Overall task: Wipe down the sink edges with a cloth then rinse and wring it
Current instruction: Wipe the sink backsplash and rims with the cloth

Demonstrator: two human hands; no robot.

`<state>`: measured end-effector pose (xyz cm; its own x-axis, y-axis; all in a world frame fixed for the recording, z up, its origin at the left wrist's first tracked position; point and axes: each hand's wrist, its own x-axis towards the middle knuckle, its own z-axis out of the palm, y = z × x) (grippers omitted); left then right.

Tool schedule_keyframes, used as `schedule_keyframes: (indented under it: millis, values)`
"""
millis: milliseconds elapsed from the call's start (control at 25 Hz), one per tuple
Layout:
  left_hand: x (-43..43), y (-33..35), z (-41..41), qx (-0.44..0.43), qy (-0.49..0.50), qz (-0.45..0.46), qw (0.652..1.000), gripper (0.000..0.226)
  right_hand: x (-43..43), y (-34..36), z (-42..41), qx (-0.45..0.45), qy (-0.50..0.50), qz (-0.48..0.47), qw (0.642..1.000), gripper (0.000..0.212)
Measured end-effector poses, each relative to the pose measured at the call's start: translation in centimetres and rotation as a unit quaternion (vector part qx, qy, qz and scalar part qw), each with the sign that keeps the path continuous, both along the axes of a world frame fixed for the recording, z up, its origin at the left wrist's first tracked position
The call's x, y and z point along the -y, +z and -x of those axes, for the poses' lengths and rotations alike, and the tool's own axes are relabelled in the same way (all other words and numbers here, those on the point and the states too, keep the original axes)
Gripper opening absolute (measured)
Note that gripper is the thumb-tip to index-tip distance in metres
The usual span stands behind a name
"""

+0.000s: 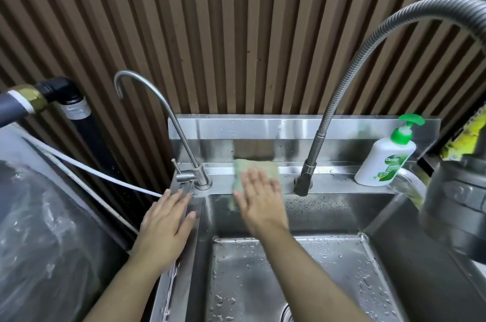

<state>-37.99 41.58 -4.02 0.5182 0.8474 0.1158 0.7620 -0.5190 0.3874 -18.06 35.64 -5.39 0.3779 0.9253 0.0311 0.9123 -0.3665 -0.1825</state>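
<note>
A pale green cloth [243, 168] lies over the back ledge of the steel sink [339, 185] and hangs a little into the basin. My right hand [259, 198] presses flat on the cloth with fingers spread, between the two taps. My left hand [168, 219] rests flat and empty on the sink's left rim, just in front of the small gooseneck tap [194, 177]. The basin floor [302, 282] is wet with droplets.
A flexible hose tap [305, 182] stands right of the cloth. A soap pump bottle [384, 161] sits at the back right corner. A dark pot [457, 206] is at the right. A clear plastic-covered bin [44, 229] and a white tube [105, 175] lie to the left.
</note>
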Motion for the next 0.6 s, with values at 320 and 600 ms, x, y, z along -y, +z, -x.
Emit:
schedule_keyframes:
  millis: [320,600]
  values:
    - [0.5,-0.6,0.2,0.027,-0.013,0.001,1.000,0.080,-2.0,0.1,1.3,0.008,0.057,-0.002,0.998,0.070]
    - [0.4,-0.7,0.1,0.042,-0.030,-0.013,0.999,0.081,-2.9,0.9,3.9,-0.054,-0.117,0.013,0.992,0.058]
